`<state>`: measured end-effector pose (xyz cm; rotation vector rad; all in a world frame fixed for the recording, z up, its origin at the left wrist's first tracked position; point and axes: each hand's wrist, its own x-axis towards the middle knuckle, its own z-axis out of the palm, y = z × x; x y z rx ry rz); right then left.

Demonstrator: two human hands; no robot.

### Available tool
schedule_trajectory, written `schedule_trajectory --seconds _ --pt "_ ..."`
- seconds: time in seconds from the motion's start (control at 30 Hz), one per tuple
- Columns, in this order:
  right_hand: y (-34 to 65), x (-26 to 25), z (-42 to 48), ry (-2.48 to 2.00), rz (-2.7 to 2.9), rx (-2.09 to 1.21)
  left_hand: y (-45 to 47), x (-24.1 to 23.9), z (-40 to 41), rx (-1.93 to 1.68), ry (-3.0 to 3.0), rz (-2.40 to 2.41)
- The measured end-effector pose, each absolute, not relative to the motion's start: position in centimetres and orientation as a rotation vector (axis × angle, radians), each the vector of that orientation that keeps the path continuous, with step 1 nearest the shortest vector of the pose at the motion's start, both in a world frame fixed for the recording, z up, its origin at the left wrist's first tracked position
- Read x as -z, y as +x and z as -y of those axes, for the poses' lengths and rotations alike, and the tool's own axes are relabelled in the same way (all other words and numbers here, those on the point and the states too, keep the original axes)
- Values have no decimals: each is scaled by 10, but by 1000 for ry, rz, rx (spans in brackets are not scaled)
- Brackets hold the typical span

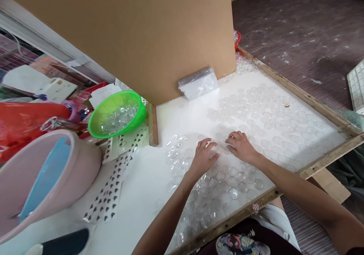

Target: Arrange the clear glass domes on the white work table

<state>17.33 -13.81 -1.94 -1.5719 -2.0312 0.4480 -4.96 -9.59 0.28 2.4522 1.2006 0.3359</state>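
Both my hands rest palm down on a white board framed in wood. Clear glass domes cover much of it, flat in rows to the right and in a looser heap to the left. My left hand lies with its fingers spread on the domes at the middle. Just to its right, my right hand has its fingers stretched out and touches domes with the fingertips. Neither hand grips anything that I can see.
A tall cardboard sheet stands at the board's far side, a clear plastic bag at its foot. At left are a green bowl of domes, a pink basin, printed strips and red plastic. A keyboard lies on the floor at right.
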Motion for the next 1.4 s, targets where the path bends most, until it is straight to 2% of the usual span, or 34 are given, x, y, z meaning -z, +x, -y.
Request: schedule_trajectory --seconds 0.33,0.6,0.87,1.2,1.4 --pt "176 10 142 -1356 2108 -582 -45 5 93 -366 2476 -1223" --pt "174 10 144 -1398 2179 -627 -40 21 83 -127 2424 -1149" --pt "174 12 143 -1422 2089 -651 -27 23 59 98 2490 -1275" --pt "174 9 140 -1452 1980 -689 -29 22 28 128 2490 -1415" --pt "175 8 138 -1509 1964 -687 -25 28 18 16 2554 -1379"
